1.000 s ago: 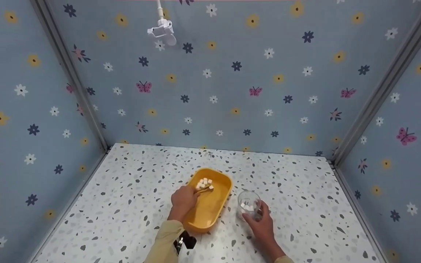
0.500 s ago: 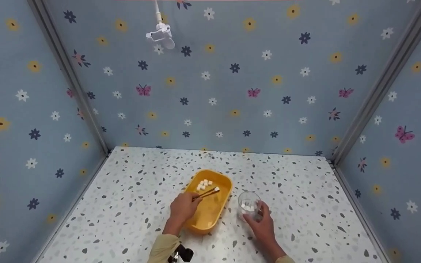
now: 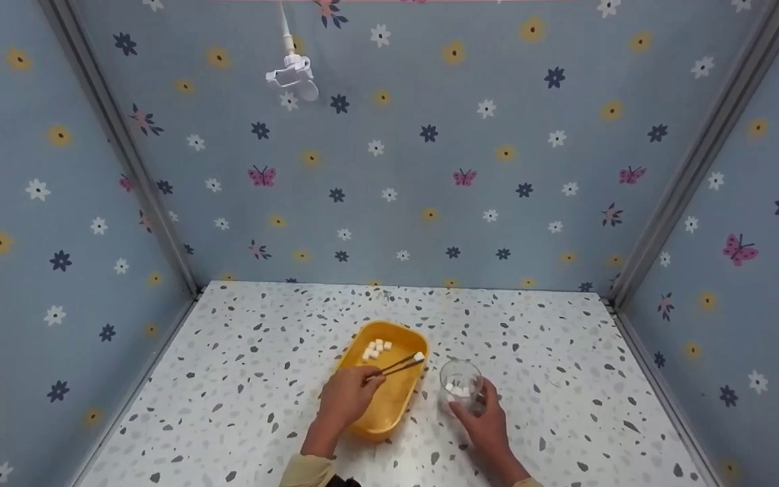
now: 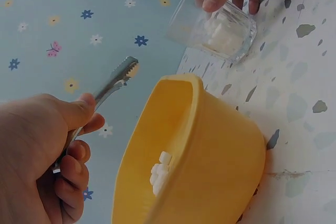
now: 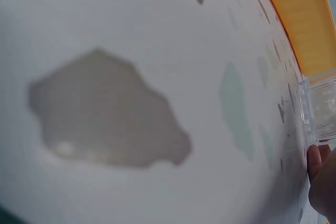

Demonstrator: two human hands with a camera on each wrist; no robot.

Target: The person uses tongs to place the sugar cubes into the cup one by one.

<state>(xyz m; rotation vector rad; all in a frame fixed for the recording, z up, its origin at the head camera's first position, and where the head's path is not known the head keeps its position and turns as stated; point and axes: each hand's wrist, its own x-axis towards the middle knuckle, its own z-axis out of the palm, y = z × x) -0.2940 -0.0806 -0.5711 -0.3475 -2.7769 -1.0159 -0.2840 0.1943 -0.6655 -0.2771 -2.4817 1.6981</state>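
Note:
My left hand [image 3: 349, 398] pinches slim metal tongs [image 4: 108, 88] between thumb and fingers, above the yellow tub [image 4: 226, 145]. At the tongs' tips, over the tub's right rim in the head view, sits one white cube [image 3: 419, 356]. Several more white cubes [image 3: 377, 348] lie together at the tub's far end. To the right of the tub stands a clear drinking glass [image 3: 452, 373] with white cubes [image 4: 223, 35] at its bottom. My right hand [image 3: 487, 421] grips this glass from its right side, thumb in front. Only its edge shows in the right wrist view.
Everything stands on a white speckled tabletop [image 3: 552, 379]. Blue flowered walls [image 3: 389, 169] enclose it at the back and both sides. A white clamp on a rod [image 3: 293, 71] hangs at the upper left, well above the table.
The tongs have lifted a cube from the pile in the tub and moved right with it, to the tub's right rim. My right hand has kept its hold on the glass.

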